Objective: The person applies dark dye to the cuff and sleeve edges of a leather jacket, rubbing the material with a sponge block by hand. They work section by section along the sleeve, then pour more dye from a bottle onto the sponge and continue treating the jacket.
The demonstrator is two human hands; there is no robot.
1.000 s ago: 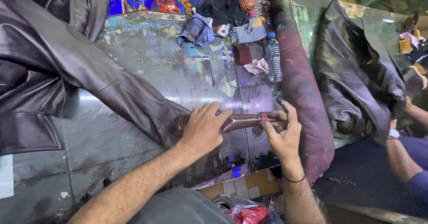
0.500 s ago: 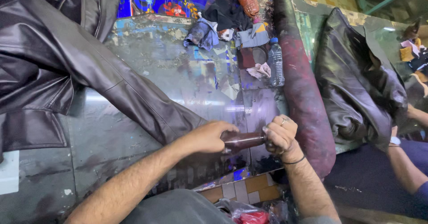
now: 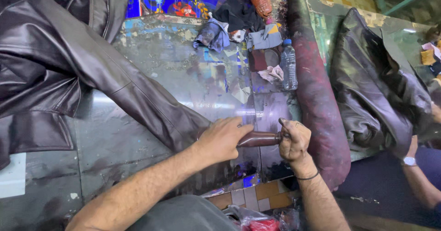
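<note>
Head camera looks down on my two hands at the lower middle of the frame. My left hand [image 3: 223,139] lies flat, fingers together, pressing down on the cuff end of the dark brown leather jacket sleeve [image 3: 138,93], which runs diagonally from the upper left down to the centre of the glossy, paint-stained bench [image 3: 115,143]. My right hand [image 3: 294,141] is curled into a fist, clamped on one end of a small dark brown tube-like piece [image 3: 258,139] that stretches between both hands, its other end under my left fingertips. A thin dark band circles my right wrist.

The rest of the jacket [image 3: 41,51] lies bunched at the left of the frame. Just right of my right hand a long maroon padded roll [image 3: 317,97] runs up the frame. Beside it, above my hands, stands a clear plastic bottle [image 3: 288,65] among crumpled rags [image 3: 216,33]. Farther right lies another dark leather garment [image 3: 372,93], and a co-worker's arm with a wristwatch [image 3: 409,161] shows at the right edge.
</note>
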